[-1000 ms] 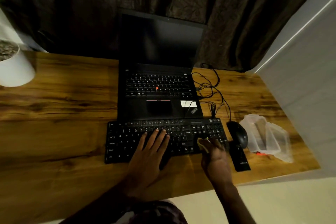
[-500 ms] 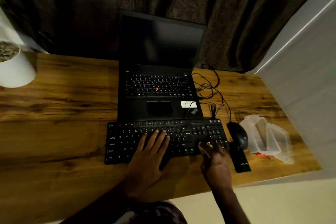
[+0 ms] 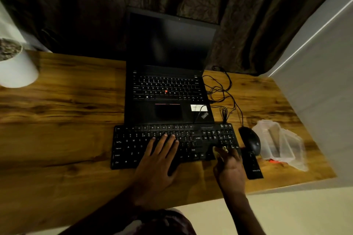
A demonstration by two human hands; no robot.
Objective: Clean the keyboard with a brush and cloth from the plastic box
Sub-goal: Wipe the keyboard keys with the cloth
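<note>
The black keyboard lies across the middle of the wooden tabletop, just below the open laptop. The left hand rests flat on its centre keys, fingers straight. The right hand pinches a pale item against the keyboard's right part; brush or cloth, I cannot tell. At the right lie the mouse and, beyond it, the clear plastic box.

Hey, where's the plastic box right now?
In the head view, the plastic box sits near the right end of the desk, just right of the mouse.
</note>
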